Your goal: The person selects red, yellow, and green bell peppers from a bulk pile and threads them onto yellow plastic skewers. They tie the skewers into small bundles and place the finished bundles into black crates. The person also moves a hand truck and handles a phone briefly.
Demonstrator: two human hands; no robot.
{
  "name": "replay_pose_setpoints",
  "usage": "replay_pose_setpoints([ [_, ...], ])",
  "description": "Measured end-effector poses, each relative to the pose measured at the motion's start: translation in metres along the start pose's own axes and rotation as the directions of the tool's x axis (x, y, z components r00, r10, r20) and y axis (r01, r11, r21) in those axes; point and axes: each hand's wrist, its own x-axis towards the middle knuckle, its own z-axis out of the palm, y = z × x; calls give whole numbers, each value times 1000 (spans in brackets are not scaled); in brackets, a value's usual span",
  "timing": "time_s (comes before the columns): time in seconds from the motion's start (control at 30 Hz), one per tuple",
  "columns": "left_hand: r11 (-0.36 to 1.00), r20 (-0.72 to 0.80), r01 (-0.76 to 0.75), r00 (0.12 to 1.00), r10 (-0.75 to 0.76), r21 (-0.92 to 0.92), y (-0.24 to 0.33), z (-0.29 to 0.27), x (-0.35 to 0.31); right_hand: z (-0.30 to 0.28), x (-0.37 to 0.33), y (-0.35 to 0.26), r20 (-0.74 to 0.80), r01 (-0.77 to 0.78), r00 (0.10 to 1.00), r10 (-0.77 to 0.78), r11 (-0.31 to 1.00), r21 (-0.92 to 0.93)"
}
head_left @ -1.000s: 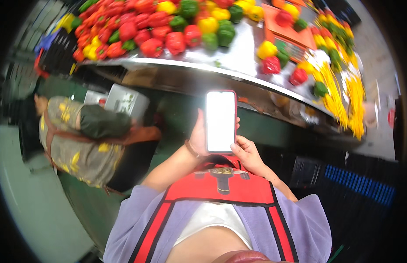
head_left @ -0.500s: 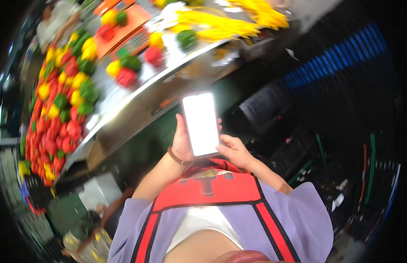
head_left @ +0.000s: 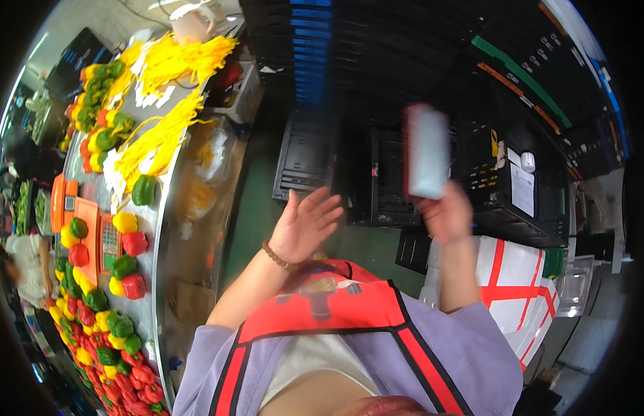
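Note:
My right hand (head_left: 448,216) grips the lower end of a smartphone (head_left: 430,154) in a red case. Both are smeared by motion, and the phone's pale face is turned partly up, over stacked black crates. In front of my red apron (head_left: 336,310) my left hand (head_left: 306,225) hangs with its fingers stretched and spread, holding nothing. A brown bead bracelet (head_left: 275,256) circles that wrist. Below the left hand lies the green floor, close to a black crate (head_left: 304,152).
At left a steel table (head_left: 146,298) bears red, yellow and green peppers (head_left: 128,378), an orange weighing scale (head_left: 88,220) and yellow strips (head_left: 190,59). Right of me stands a white box with red tape (head_left: 519,288), near a black crate with a paper sheet (head_left: 521,188). Someone (head_left: 27,267) is beyond the table.
My left hand has let go of the phone. My right hand now holds it alone, farther to the right. My view has turned right, bringing crates and the taped box into sight.

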Motion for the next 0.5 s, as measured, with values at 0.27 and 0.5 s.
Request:
replay_pose_setpoints([
  [0.27,995,-487,-99,868,93,13,7,-134,-9,-568,68,-219,-606,-104,718,-342,808,-580],
  [0.5,886,-849,-40,269,454,461,40,-213,-156,-556,167,-86,-602,-276,770,-214,738,-616],
])
